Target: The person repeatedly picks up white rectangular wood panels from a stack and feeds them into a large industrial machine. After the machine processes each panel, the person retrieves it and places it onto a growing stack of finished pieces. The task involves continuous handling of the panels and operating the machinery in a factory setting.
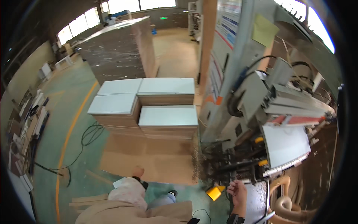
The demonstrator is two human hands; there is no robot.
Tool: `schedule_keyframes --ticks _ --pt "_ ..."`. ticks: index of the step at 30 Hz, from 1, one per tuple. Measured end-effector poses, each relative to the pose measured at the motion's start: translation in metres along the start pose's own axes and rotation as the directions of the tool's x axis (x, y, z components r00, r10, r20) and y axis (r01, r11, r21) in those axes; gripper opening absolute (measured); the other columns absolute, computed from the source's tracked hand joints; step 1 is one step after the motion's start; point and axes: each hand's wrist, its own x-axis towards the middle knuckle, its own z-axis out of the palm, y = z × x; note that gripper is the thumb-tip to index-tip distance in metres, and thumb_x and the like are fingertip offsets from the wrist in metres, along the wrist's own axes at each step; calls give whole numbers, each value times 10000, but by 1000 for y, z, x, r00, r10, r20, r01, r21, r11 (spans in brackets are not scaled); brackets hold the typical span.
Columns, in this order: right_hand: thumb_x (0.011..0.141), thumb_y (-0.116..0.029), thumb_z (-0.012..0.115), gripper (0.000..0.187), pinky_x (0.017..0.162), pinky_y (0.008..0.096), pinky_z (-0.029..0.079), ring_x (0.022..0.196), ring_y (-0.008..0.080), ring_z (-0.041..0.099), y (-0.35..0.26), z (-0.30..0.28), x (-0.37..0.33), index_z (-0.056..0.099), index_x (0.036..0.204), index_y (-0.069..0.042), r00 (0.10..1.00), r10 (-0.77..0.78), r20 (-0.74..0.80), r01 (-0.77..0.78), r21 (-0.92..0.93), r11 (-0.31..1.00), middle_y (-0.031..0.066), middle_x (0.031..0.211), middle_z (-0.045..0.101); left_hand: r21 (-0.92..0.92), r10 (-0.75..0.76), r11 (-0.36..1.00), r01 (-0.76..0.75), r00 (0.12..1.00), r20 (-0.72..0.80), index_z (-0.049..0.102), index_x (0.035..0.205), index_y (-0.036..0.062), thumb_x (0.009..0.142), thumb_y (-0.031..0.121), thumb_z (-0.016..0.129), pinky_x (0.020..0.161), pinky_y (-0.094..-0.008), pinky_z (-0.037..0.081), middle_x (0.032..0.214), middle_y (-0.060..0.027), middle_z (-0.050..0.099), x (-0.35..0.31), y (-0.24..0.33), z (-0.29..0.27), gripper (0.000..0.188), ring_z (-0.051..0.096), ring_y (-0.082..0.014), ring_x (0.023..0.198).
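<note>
My left hand (138,171) hangs over the brown sheet (149,158) on the floor, beside my sleeve. Its fingers look curled in, with nothing visible in them. At the front edge of the machine (257,149), my right hand (238,191) is raised with fingers bent and pressed together. Whatever they grip, if anything, is too small to make out. Left of that hand is a yellow part (215,193). A white panel (286,145) rests on the machine, under its grey beam (294,104).
Ahead stand stacks of white-topped boards (168,115) at differing heights. A tall film-wrapped stack (115,48) rises behind them. A black cable (87,136) curls on the green floor near a yellow line (71,130). Offcuts (35,123) lean at left; a ribbed hose (285,205) lies at lower right.
</note>
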Motion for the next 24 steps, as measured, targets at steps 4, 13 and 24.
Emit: schedule_keyframes --ticks 4,13,24 --pt "874 -189 471 181 504 283 521 569 185 574 49 56 76 501 932 -20 963 258 82 -256 -27 966 118 778 598 -579 -344 576 577 814 469 545 888 11 800 213 561 500 -362 455 662 -81 536 27 -50 -56 221 561 -237 515" --pt "898 -213 480 387 524 313 512 622 201 577 143 149 262 317 1216 -66 923 369 107 -338 -232 912 134 828 567 -895 -252 117 430 885 392 483 974 22 861 284 520 538 -312 499 800 -102 531 224 -50 23 288 578 -214 666" --pt "881 -229 499 664 636 381 526 772 268 583 211 272 461 58 1370 -145 980 172 -100 -197 -385 902 172 950 525 -930 -383 302 208 920 81 261 1308 99 882 128 478 498 -246 476 767 -60 518 409 10 60 479 536 -140 574"
